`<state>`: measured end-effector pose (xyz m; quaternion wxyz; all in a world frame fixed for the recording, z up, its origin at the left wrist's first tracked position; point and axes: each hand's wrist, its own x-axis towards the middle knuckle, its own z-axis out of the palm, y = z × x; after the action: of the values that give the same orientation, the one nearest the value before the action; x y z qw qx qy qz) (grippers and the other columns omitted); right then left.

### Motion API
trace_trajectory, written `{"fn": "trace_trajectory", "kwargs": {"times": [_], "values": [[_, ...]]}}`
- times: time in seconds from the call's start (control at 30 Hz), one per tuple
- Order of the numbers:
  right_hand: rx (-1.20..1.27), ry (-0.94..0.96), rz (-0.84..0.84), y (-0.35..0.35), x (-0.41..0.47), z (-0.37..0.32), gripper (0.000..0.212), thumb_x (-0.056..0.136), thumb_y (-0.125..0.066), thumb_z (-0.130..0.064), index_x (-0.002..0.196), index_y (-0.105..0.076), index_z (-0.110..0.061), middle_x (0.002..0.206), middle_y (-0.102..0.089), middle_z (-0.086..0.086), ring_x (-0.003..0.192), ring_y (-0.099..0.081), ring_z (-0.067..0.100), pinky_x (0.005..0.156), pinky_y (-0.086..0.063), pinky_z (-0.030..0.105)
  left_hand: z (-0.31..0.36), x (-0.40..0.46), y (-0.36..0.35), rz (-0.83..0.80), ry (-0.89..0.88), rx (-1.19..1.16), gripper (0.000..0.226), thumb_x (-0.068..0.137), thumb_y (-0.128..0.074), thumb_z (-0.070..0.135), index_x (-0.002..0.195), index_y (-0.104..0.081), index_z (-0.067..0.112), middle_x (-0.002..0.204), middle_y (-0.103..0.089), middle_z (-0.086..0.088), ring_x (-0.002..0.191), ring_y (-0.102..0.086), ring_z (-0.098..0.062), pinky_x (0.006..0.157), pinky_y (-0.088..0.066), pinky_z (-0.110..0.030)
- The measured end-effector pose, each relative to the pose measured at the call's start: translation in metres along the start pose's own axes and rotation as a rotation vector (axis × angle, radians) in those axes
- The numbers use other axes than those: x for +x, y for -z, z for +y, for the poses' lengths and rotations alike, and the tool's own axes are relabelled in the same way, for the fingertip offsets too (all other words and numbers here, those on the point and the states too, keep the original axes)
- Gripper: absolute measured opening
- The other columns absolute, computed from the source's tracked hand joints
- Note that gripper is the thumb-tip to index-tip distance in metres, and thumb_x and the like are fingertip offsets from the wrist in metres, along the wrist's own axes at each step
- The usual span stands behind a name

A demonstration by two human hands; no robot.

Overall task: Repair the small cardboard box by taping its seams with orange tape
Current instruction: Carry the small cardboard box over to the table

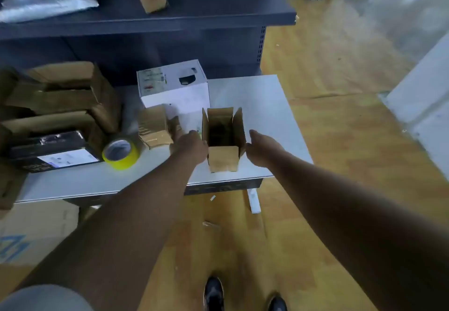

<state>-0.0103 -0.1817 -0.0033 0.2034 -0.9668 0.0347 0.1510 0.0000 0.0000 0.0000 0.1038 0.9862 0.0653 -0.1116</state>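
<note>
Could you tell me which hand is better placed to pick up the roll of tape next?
Left. The left hand is on the side of the open box where the tape roll sits; the right hand is across the box.

The open small box (223, 138) stands upright near the table's (262, 106) front edge, between the left hand (192, 145) and right hand (261, 149). Behind it sits a printed box (173, 85); the tape roll (120, 153) lies well to its left, beside stacked cartons (60, 97)
</note>
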Motion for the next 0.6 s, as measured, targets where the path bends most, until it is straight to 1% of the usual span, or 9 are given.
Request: {"fn": "trace_trajectory", "kwargs": {"times": [0.07, 0.13, 0.17, 0.23, 0.3, 0.33, 0.4, 0.47, 0.6], "values": [[-0.01, -0.042, 0.027, -0.009, 0.012, -0.007, 0.03, 0.097, -0.038, -0.025, 0.124, -0.047, -0.015, 0.115, -0.061, 0.008, 0.099, -0.057, 0.028, 0.075, -0.045, 0.035, -0.01, 0.013, -0.004, -0.037, -0.006, -0.046, 0.042, 0.099, -0.038, 0.038, 0.121, -0.051, 0.005, 0.125, -0.056, -0.015, 0.11, -0.056, -0.033, 0.085, -0.048, -0.038], [-0.032, -0.095, 0.033, -0.019, 0.02, -0.013, 0.027, 0.099, -0.036, -0.03, 0.115, -0.051, -0.014, 0.1, -0.058, 0.003, 0.087, -0.053, 0.024, 0.069, -0.04, 0.032, -0.018, 0.024, -0.01, -0.1, -0.03, -0.067, 0.043, 0.098, -0.037, 0.04, 0.113, -0.056, 0.004, 0.113, -0.06, -0.016, 0.1, -0.059, -0.032, 0.082, -0.048, -0.037], [-0.026, -0.126, 0.041, -0.022, 0.026, -0.015, 0.027, 0.099, -0.036, -0.031, 0.111, -0.053, -0.014, 0.095, -0.056, 0.002, 0.084, -0.052, 0.023, 0.068, -0.04, 0.031, -0.02, 0.029, -0.012, -0.135, -0.048, -0.083, 0.044, 0.098, -0.037, 0.041, 0.108, -0.059, 0.004, 0.107, -0.061, -0.016, 0.096, -0.059, -0.032, 0.082, -0.048, -0.037], [0.023, -0.174, 0.067, -0.027, 0.035, -0.016, 0.028, 0.099, -0.037, -0.03, 0.104, -0.057, -0.011, 0.089, -0.058, 0.003, 0.082, -0.057, 0.023, 0.066, -0.043, 0.031, -0.021, 0.037, -0.015, -0.176, -0.074, -0.137, 0.043, 0.096, -0.039, 0.04, 0.099, -0.062, 0.004, 0.093, -0.061, -0.013, 0.087, -0.058, -0.03, 0.079, -0.049, -0.036], [0.048, -0.203, 0.091, -0.029, 0.039, -0.015, 0.022, 0.096, -0.043, -0.023, 0.101, -0.06, -0.01, 0.087, -0.061, 0.004, 0.08, -0.06, 0.023, 0.062, -0.045, 0.029, -0.019, 0.04, -0.013, -0.167, -0.111, -0.135, 0.035, 0.094, -0.042, 0.033, 0.088, -0.06, 0.003, 0.076, -0.057, -0.009, 0.075, -0.055, -0.027, 0.069, -0.047, -0.033], [0.044, -0.212, 0.101, -0.028, 0.039, -0.015, 0.019, 0.094, -0.045, -0.02, 0.1, -0.06, -0.01, 0.085, -0.06, 0.004, 0.079, -0.06, 0.024, 0.06, -0.044, 0.028, -0.017, 0.04, -0.011, -0.155, -0.132, -0.122, 0.031, 0.094, -0.044, 0.029, 0.082, -0.056, 0.004, 0.069, -0.051, -0.007, 0.071, -0.052, -0.025, 0.064, -0.043, -0.031], [0.029, -0.228, 0.121, -0.022, 0.036, -0.013, 0.013, 0.092, -0.046, -0.016, 0.097, -0.057, -0.011, 0.084, -0.058, 0.003, 0.078, -0.058, 0.024, 0.057, -0.04, 0.027, -0.01, 0.039, -0.004, -0.123, -0.175, -0.106, 0.028, 0.094, -0.046, 0.027, 0.077, -0.053, 0.006, 0.065, -0.046, -0.006, 0.066, -0.047, -0.023, 0.058, -0.035, -0.028], [0.022, -0.249, 0.157, -0.011, 0.031, -0.009, 0.009, 0.091, -0.047, -0.014, 0.093, -0.055, -0.012, 0.083, -0.057, 0.003, 0.077, -0.057, 0.025, 0.056, -0.038, 0.027, -0.002, 0.042, 0.003, -0.101, -0.218, -0.103, 0.028, 0.094, -0.046, 0.027, 0.076, -0.052, 0.007, 0.065, -0.046, -0.005, 0.062, -0.045, -0.019, 0.051, -0.03, -0.026], [0.056, -0.3, 0.23, 0.016, 0.018, 0.005, 0.006, 0.086, -0.046, -0.012, 0.085, -0.052, -0.013, 0.08, -0.055, 0.004, 0.077, -0.056, 0.029, 0.06, -0.04, 0.028, 0.029, 0.047, 0.018, -0.092, -0.283, -0.118, 0.031, 0.094, -0.048, 0.022, 0.065, -0.041, 0.012, 0.065, -0.043, -0.003, 0.056, -0.039, -0.015, 0.046, -0.024, -0.027]]}}
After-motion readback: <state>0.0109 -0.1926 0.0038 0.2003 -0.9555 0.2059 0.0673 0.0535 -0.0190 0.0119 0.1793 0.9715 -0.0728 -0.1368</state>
